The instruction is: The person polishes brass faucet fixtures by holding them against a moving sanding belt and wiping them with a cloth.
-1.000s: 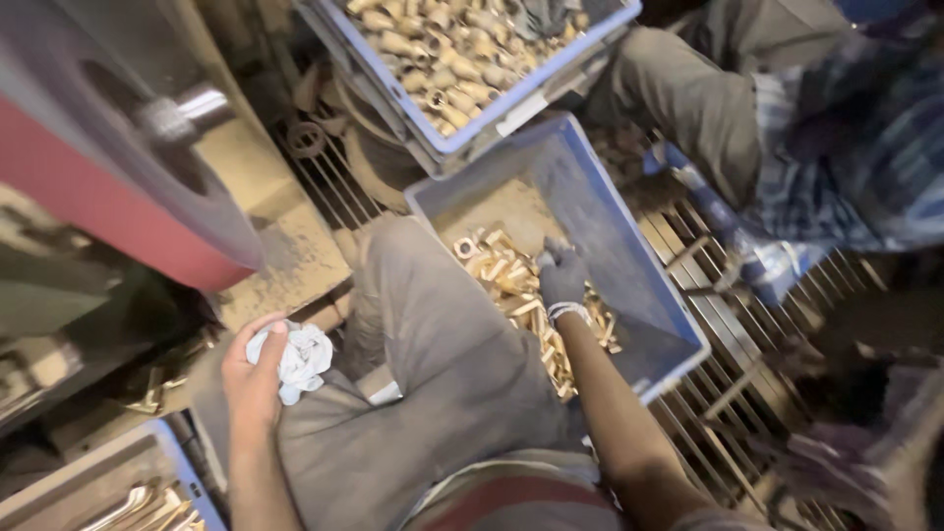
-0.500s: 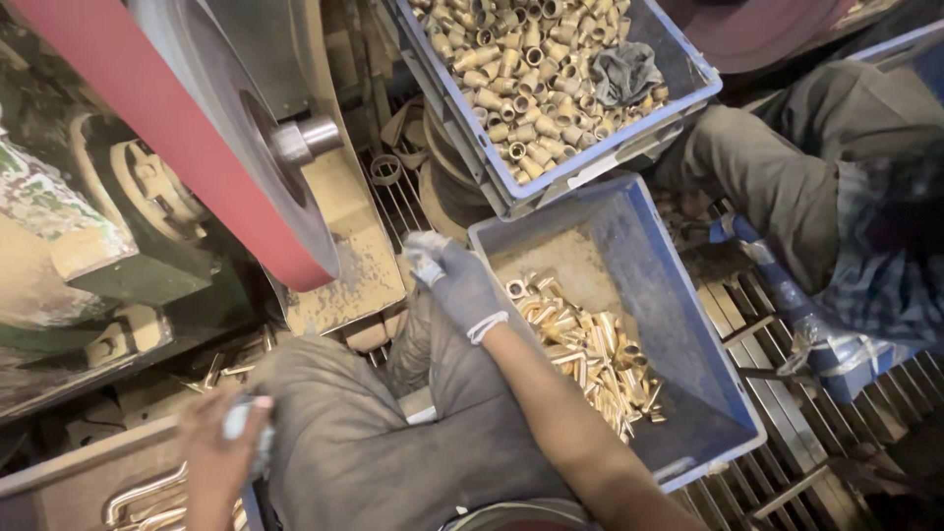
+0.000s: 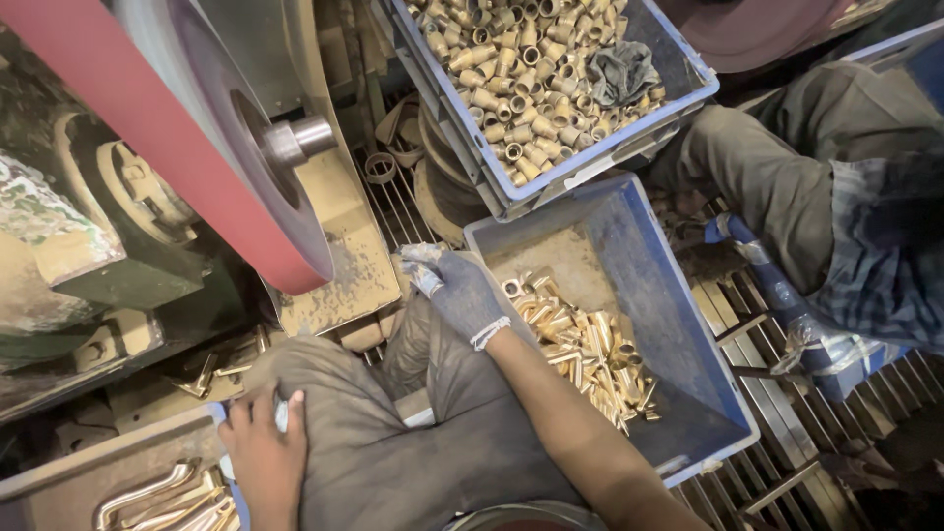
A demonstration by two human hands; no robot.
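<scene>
Right hand: your gloved right hand (image 3: 460,290) hovers over the near-left corner of the blue crate (image 3: 678,324), just beside the red wheel (image 3: 187,128).
Right fingers: they curl together and pinch a small pale piece (image 3: 421,264) at the fingertips.
Piece: too wrapped by the glove to tell which way its long axis runs.
Right arm: your forearm runs from the bottom of the view up and left, across your knee.
Brass parts (image 3: 590,349): they lie in a heap inside the crate, most long axes running diagonally toward its far-left corner.
Left hand: your bare left hand (image 3: 264,457) lies flat on your thigh, fingers together, beside the curved brass tubes (image 3: 167,497).
Upper crate (image 3: 551,182): it holds short brass sleeves and a grey rag (image 3: 621,74).
</scene>
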